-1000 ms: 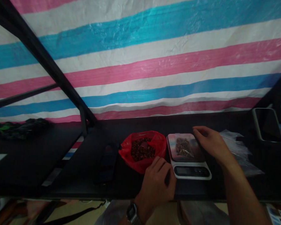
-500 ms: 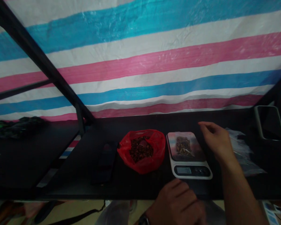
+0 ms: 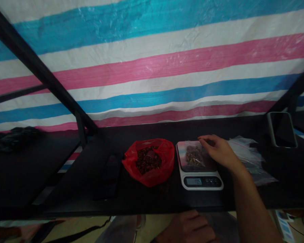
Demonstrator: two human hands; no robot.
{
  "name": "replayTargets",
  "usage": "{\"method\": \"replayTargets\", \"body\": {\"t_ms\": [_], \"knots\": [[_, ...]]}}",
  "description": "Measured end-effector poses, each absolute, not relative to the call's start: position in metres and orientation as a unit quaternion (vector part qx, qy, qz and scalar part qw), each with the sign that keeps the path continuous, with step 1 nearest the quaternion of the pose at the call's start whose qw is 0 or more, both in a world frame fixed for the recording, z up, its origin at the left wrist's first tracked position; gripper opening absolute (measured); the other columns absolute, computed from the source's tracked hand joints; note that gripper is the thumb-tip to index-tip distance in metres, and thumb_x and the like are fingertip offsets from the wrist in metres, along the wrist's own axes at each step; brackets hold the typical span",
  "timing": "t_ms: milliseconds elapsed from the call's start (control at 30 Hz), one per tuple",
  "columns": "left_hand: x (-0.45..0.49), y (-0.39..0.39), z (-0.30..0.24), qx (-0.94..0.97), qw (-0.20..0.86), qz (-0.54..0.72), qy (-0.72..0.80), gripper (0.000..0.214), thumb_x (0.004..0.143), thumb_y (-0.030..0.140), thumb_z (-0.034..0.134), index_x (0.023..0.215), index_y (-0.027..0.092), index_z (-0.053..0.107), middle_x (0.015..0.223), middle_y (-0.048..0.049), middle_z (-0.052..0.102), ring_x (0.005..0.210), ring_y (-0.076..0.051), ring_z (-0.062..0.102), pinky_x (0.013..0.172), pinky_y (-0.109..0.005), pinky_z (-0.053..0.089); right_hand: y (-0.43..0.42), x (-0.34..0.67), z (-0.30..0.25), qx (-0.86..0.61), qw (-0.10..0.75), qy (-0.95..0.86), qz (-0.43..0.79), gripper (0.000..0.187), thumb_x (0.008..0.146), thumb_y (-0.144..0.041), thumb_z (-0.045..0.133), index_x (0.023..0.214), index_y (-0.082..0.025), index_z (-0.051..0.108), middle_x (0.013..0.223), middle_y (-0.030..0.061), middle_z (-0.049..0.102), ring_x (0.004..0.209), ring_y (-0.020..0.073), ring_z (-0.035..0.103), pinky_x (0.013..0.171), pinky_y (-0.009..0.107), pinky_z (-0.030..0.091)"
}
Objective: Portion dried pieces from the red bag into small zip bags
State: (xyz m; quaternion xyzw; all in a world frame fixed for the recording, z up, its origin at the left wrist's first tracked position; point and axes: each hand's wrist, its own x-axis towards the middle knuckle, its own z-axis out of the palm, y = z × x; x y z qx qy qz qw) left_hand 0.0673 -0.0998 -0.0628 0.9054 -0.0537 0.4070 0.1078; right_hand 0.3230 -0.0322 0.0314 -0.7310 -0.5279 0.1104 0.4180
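A small clear plastic bag point(image 3: 194, 156) filled with brown bits lies on the kitchen scale point(image 3: 202, 182), whose display seems to read 105. My right hand point(image 3: 218, 149) reaches over the plate's right side, thumb and forefinger pinched at the bag's upper right corner. Below the table's front edge, near my lap, my left hand point(image 3: 190, 226) is loosely curled, and I see nothing in it. Left of the scale sits an open red plastic bag point(image 3: 167, 168) of brown pieces that look like seeds or beans, with a small clear cup point(image 3: 150, 155) in it.
Several flat clear plastic bags point(image 3: 250, 158) lie right of the scale. A phone point(image 3: 282, 130) leans at the far right; a dark, flat phone-like object point(image 3: 107, 177) lies left. Black frame bars point(image 3: 48, 79) and a striped sheet point(image 3: 167, 74) stand behind the black table point(image 3: 142, 203).
My right hand has moved left from beside the scale to the small bag's top corner. My left hand has dropped lower, below the table edge. The view has shifted slightly right.
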Motion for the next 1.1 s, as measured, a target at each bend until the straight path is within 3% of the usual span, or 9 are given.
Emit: {"method": "replayTargets", "body": {"t_ms": [267, 500, 633, 700, 800, 867, 1000, 1100], "knots": [[0.057, -0.097, -0.069, 0.9, 0.198, 0.388, -0.021, 0.049, 0.114, 0.029, 0.033, 0.074, 0.021, 0.059, 0.06, 0.0013, 0.06, 0.056, -0.013, 0.049, 0.058, -0.028, 0.037, -0.031, 0.322, 0.036, -0.73, 0.368, -0.56, 0.135, 0.028, 0.088, -0.042, 0.061, 0.086, -0.023, 0.08, 0.091, 0.0097, 0.078, 0.089, 0.0277, 0.072, 0.084, 0.041, 0.054], [0.05, -0.083, -0.032, 0.893, 0.224, 0.391, -0.008, 0.046, 0.111, 0.022, 0.038, 0.07, 0.024, 0.057, 0.057, 0.001, 0.058, 0.053, -0.013, 0.048, 0.054, -0.028, 0.036, -0.032, 0.321, 0.045, -0.697, 0.402, -0.572, 0.161, 0.025, 0.084, -0.046, 0.065, 0.082, -0.024, 0.076, 0.088, 0.0076, 0.074, 0.086, 0.0272, 0.072, 0.085, 0.041, 0.055], [0.03, -0.078, 0.001, 0.849, 0.152, 0.496, 0.099, 0.019, 0.102, 0.014, 0.055, 0.092, 0.025, 0.068, 0.071, -0.0014, 0.067, 0.068, -0.017, 0.065, 0.065, -0.028, 0.052, -0.037, 0.31, 0.063, -0.638, 0.46, -0.571, 0.235, 0.035, 0.087, -0.058, 0.07, 0.092, -0.024, 0.075, 0.094, 0.0065, 0.076, 0.09, 0.0262, 0.071, 0.084, 0.038, 0.056], [0.022, -0.077, 0.013, 0.762, 0.17, 0.582, 0.227, 0.014, 0.101, 0.021, 0.059, 0.11, 0.026, 0.069, 0.095, -0.0064, 0.073, 0.091, -0.022, 0.071, 0.079, -0.033, 0.058, -0.04, 0.297, 0.076, -0.605, 0.479, -0.58, 0.261, 0.036, 0.089, -0.06, 0.072, 0.091, -0.025, 0.074, 0.09, 0.0044, 0.074, 0.086, 0.0231, 0.069, 0.079, 0.033, 0.055], [0.02, -0.074, 0.024, 0.654, 0.272, 0.597, 0.376, 0.029, 0.108, 0.034, 0.053, 0.134, 0.029, 0.063, 0.133, -0.011, 0.068, 0.12, -0.025, 0.068, 0.099, -0.039, 0.057, -0.04, 0.269, 0.093, -0.56, 0.501, -0.595, 0.285, 0.032, 0.092, -0.056, 0.073, 0.088, -0.024, 0.071, 0.078, 0.0003, 0.067, 0.074, 0.0179, 0.064, 0.069, 0.027, 0.051], [0.024, -0.071, 0.026, 0.609, 0.388, 0.555, 0.412, 0.038, 0.11, 0.045, 0.047, 0.144, 0.03, 0.057, 0.137, -0.0111, 0.068, 0.115, -0.023, 0.07, 0.098, -0.038, 0.058, -0.036, 0.246, 0.099, -0.535, 0.5, -0.601, 0.32, 0.028, 0.094, -0.052, 0.072, 0.089, -0.024, 0.071, 0.076, -0.0005, 0.066, 0.072, 0.0164, 0.063, 0.066, 0.026, 0.051], [0.034, -0.067, 0.022, 0.451, 0.599, 0.485, 0.449, 0.065, 0.103, 0.07, 0.05, 0.15, 0.025, 0.053, 0.107, -0.0112, 0.077, 0.085, -0.024, 0.074, 0.077, -0.037, 0.061, -0.023, 0.202, 0.099, -0.523, 0.461, -0.61, 0.378, 0.021, 0.095, -0.043, 0.069, 0.095, -0.023, 0.074, 0.085, 0.0017, 0.075, 0.077, 0.0173, 0.068, 0.067, 0.026, 0.051], [0.042, -0.064, 0.015, 0.326, 0.705, 0.459, 0.432, 0.074, 0.097, 0.075, 0.056, 0.147, 0.021, 0.055, 0.082, -0.0068, 0.075, 0.067, -0.023, 0.071, 0.062, -0.035, 0.057, -0.012, 0.18, 0.095, -0.548, 0.455, -0.591, 0.379, 0.02, 0.09, -0.039, 0.071, 0.103, -0.024, 0.076, 0.086, 0.0021, 0.078, 0.076, 0.0187, 0.069, 0.063, 0.027, 0.051]]}}
